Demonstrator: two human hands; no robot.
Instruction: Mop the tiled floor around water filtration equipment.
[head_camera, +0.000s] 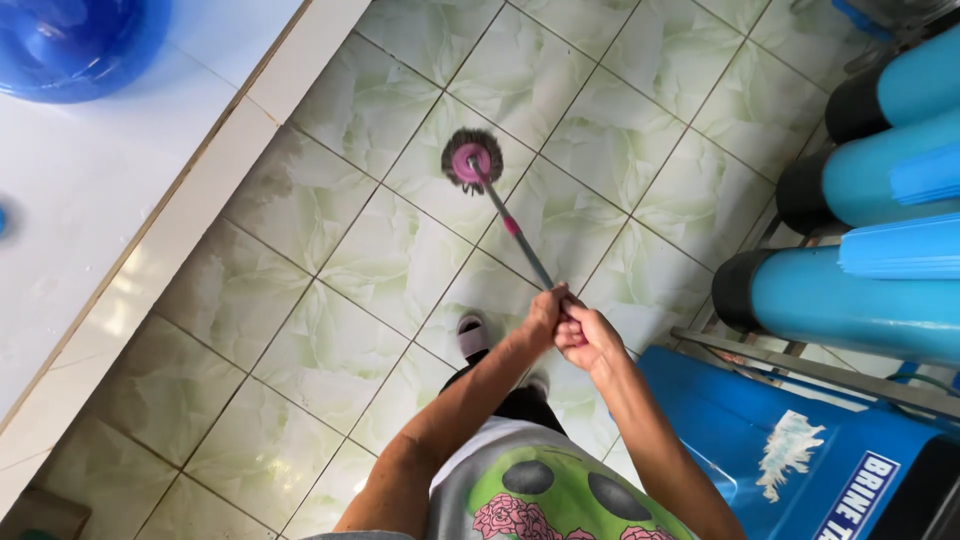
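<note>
1. Both hands are closed round the top end of a mop handle (515, 232): the left hand (543, 312) is wrapped tight on the shaft, and the right hand (588, 335) is curled shut on it just behind, the two hands touching.
2. Handle: a thin grey shaft with a pink band partway down, slanting away from the hands toward the upper left.
3. Mop head (472, 160): round, with a pink hub and a grey frayed fringe, lying flat on the tiled floor (330, 260), well apart from the hands.
4. Floor: pale green marbled tiles, set diagonally to the view.
5. Foot: a sandal (472, 335) shows directly below the hands, on the tiles; a second foot is mostly hidden behind the left forearm.
6. Right side: three blue cylinders (860, 300) with black caps lie stacked on a metal frame, with a blue tank (760, 440) below them.
7. Left side: a raised white ledge (110, 190) borders the tiles, and a large blue water jug (75, 40) stands on it at the top corner.
</note>
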